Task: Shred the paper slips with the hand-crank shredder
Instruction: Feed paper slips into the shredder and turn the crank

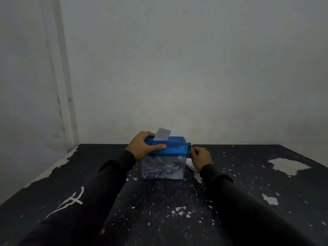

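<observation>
A small hand-crank shredder (174, 147) with a blue top and a clear bin (162, 170) full of white paper strips stands on a black table (159, 201). A printed paper slip (161, 134) sticks upright out of the slot in the blue top. My left hand (143, 145) grips the left end of the blue top, thumb along its front edge. My right hand (201, 158) is at the shredder's right side, its fingers curled round the blue crank (189, 147). A bit of white paper (191, 165) shows below that hand.
The table's black paint is chipped, with pale patches (287, 166) at the right and along the left edge (53, 172). A white wall (177, 68) rises directly behind the shredder. Both my arms wear dark long sleeves.
</observation>
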